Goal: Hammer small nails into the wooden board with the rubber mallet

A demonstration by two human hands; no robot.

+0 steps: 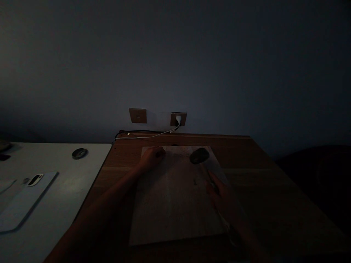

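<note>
A pale square board lies on the brown wooden table. My left hand rests at the board's far left corner, its fingers curled closed; whatever they may hold is too dark to see. In my right hand is a mallet with a dark rounded head, gripped by its handle. The head is over the board's far right part, and I cannot tell whether it touches the wood. Tiny bright specks show near the board's far edge between the hands. The light is very dim.
At left stands a white table with a pale phone-shaped panel and a small round dark object. A white plug sits in the right wall socket, its cable running left. Another wall plate is beside it.
</note>
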